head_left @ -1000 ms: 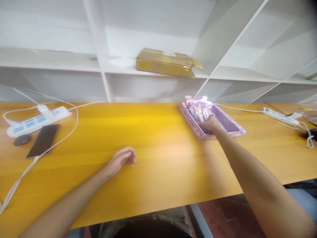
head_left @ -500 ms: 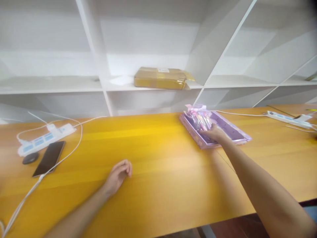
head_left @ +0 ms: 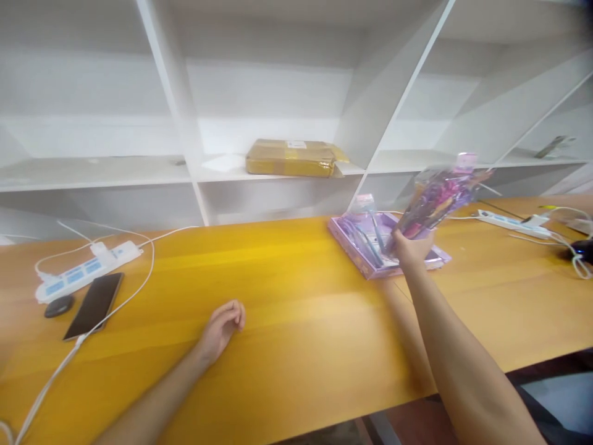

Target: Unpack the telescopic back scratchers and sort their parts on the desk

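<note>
My right hand (head_left: 411, 248) grips the lower end of a clear plastic packet (head_left: 440, 201) with purple and pink contents, blurred, and holds it tilted above the right part of a shallow purple box (head_left: 349, 250). Inside the box's left part lies another clear packet (head_left: 370, 232) with a pink top and slim, pen-like items. Well to the left, my left hand (head_left: 222, 330) rests on the table, its fingers curled loosely inward and nothing visible in them.
On the wooden table (head_left: 278, 278) at left are a white power strip (head_left: 90, 269), a dark phone (head_left: 95, 306), a black mouse-like object (head_left: 59, 306) and looping white cables. A second power strip (head_left: 514, 222) lies at right. Behind, white shelving holds a taped cardboard box (head_left: 291, 157).
My right hand has lifted the packet out of the purple box, up and to the right, uncovering another packet inside. My left hand stays put. The view has shifted slightly.
</note>
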Available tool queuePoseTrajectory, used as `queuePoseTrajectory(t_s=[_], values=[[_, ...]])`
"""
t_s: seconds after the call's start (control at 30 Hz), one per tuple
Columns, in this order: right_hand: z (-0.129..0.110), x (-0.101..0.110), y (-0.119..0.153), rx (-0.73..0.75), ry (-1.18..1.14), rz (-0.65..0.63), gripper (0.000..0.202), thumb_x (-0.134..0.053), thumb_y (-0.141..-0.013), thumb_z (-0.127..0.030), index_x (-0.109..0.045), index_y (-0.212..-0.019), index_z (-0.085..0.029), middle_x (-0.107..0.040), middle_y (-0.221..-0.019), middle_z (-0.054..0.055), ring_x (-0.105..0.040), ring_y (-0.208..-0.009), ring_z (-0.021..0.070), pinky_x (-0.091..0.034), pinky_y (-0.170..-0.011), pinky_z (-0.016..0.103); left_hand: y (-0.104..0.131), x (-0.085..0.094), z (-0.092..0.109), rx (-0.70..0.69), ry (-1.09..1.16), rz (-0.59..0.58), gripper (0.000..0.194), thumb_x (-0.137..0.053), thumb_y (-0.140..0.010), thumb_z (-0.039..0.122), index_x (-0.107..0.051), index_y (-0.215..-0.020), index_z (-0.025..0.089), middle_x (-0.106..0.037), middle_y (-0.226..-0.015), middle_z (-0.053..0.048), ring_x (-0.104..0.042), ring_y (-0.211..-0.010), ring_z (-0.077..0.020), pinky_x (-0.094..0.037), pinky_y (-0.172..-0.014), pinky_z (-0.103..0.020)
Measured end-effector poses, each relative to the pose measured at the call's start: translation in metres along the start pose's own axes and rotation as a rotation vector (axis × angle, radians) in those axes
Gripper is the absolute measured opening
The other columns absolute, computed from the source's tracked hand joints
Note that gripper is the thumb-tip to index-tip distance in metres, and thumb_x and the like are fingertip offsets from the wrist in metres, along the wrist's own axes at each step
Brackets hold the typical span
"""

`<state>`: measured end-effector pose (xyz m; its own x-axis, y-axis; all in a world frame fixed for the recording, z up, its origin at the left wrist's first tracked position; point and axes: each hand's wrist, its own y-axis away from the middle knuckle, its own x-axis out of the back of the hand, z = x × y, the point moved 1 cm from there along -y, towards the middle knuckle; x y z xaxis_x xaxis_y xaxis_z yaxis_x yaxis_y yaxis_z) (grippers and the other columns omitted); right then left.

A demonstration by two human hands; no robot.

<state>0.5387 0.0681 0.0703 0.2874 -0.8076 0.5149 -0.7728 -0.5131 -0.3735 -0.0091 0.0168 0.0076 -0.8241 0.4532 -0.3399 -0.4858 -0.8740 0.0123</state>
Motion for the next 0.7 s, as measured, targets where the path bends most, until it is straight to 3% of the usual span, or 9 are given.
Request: queuePoseTrajectory(t_s=[0.17,0.27,0.33,0.4,0.47,0.53,0.6,0.7], values=[[-0.049,0.022,0.007,0.235,-0.374,0.229,0.069,-0.079,-0.071,-0.036,-0.050,-0.131,-0.020,-0.067,-0.130,0.012,-0.068,-0.121,0.0293,-0.055,-0.106,0.044,0.000,0.001,-0.004,0.020,0.081,-0.090,0.028,-0.066,-0.093,0.034,-0.056,-0.072,0.018,-0.057,-0.071,-0.001,-0.046,-0.063,-0.0140,-0.037,-0.065,-0.028],[-0.088,0.032,0.042,0.312,-0.596,0.140,0.061,-0.088,-0.059,-0.039,-0.061,-0.110,-0.019,-0.072,-0.113,0.010,-0.071,-0.108,0.0307,-0.057,-0.102,0.049,0.000,0.001,-0.005,0.024,0.109,-0.104,0.025,-0.072,-0.091,0.036,-0.066,-0.078,0.016,-0.062,-0.074,-0.003,-0.052,-0.067,-0.0145,-0.040,-0.065,-0.027],[-0.112,0.028,0.084,0.216,-0.714,-0.048,0.057,-0.090,-0.059,-0.043,-0.063,-0.104,-0.020,-0.074,-0.104,0.008,-0.072,-0.104,0.0300,-0.058,-0.099,0.049,0.000,0.000,-0.004,0.049,0.144,-0.103,0.023,-0.076,-0.090,0.039,-0.074,-0.094,0.016,-0.071,-0.089,-0.007,-0.061,-0.079,-0.0178,-0.047,-0.074,-0.028],[-0.128,0.015,0.141,0.033,-0.903,-0.395,0.054,-0.087,-0.064,-0.049,-0.065,-0.105,-0.021,-0.075,-0.098,0.006,-0.074,-0.096,0.0289,-0.061,-0.092,0.046,0.000,-0.005,-0.004,0.110,0.212,-0.130,0.039,-0.077,-0.090,0.045,-0.076,-0.118,0.018,-0.074,-0.119,-0.014,-0.068,-0.103,-0.0254,-0.052,-0.093,-0.037],[-0.134,-0.005,0.204,-0.212,-1.023,-0.773,0.054,-0.081,-0.074,-0.058,-0.066,-0.110,-0.021,-0.076,-0.099,0.009,-0.074,-0.090,0.0293,-0.062,-0.083,0.046,0.002,-0.010,-0.004,0.168,0.287,-0.161,0.056,-0.075,-0.092,0.054,-0.071,-0.135,0.019,-0.067,-0.142,-0.017,-0.064,-0.125,-0.0336,-0.047,-0.112,-0.049],[-0.132,-0.026,0.261,-0.337,-1.043,-1.005,0.058,-0.084,-0.074,-0.060,-0.067,-0.112,-0.019,-0.075,-0.099,0.009,-0.072,-0.087,0.0275,-0.062,-0.079,0.042,0.004,-0.015,-0.005,0.187,0.326,-0.146,0.060,-0.074,-0.092,0.059,-0.071,-0.138,0.020,-0.065,-0.147,-0.016,-0.059,-0.135,-0.0362,-0.042,-0.119,-0.052],[-0.126,-0.043,0.303,-0.275,-1.029,-1.087,0.064,-0.092,-0.067,-0.057,-0.065,-0.112,-0.019,-0.073,-0.094,0.005,-0.069,-0.083,0.0237,-0.060,-0.077,0.038,0.007,-0.016,-0.005,0.173,0.322,-0.105,0.058,-0.079,-0.089,0.059,-0.073,-0.135,0.023,-0.068,-0.145,-0.013,-0.060,-0.136,-0.0359,-0.044,-0.118,-0.050],[-0.121,-0.053,0.338,-0.078,-0.990,-1.198,0.072,-0.092,-0.072,-0.055,-0.060,-0.126,-0.020,-0.071,-0.104,0.005,-0.069,-0.094,0.0243,-0.058,-0.087,0.040,0.009,-0.016,-0.006,0.199,0.278,-0.059,0.060,-0.086,-0.083,0.054,-0.073,-0.133,0.023,-0.072,-0.138,-0.013,-0.065,-0.130,-0.0366,-0.049,-0.114,-0.050]])
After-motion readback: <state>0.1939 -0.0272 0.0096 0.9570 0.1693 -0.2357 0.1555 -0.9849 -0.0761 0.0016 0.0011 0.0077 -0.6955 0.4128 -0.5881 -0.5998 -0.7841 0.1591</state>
